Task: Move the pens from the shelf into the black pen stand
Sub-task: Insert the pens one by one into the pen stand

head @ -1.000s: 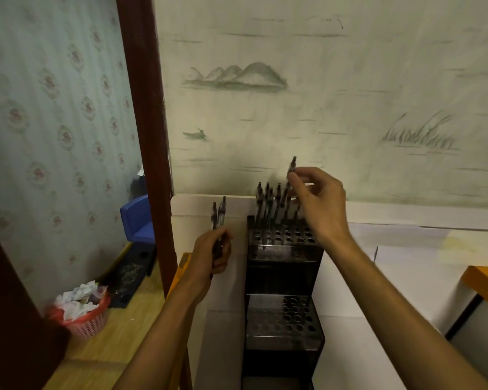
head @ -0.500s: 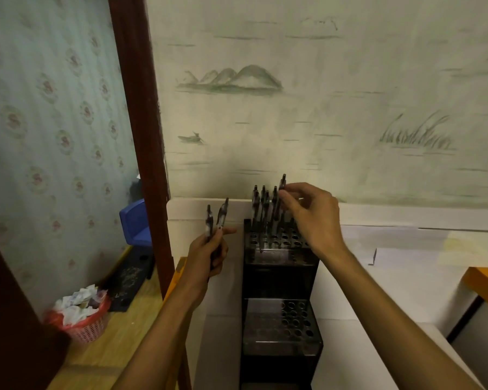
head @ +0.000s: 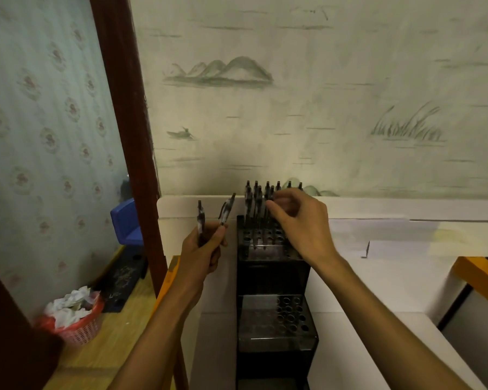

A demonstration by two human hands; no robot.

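Left hand [head: 202, 249] is up beside the tall black tiered pen stand [head: 273, 277], fingers curled around two dark click pens [head: 213, 218] that fan apart above the fist. Right hand [head: 302, 226] sits over the stand's top tier, fingers bent in among the row of dark pens [head: 261, 198] standing upright in the holes there; whether they pinch one of those pens, I cannot tell. The lower tier [head: 276, 319] shows open round holes with nothing in them. The stand rests on a white surface [head: 378, 291] against the pale painted wall. Down left on the wooden floor, a red plastic basket [head: 76, 325] holds crumpled white paper.
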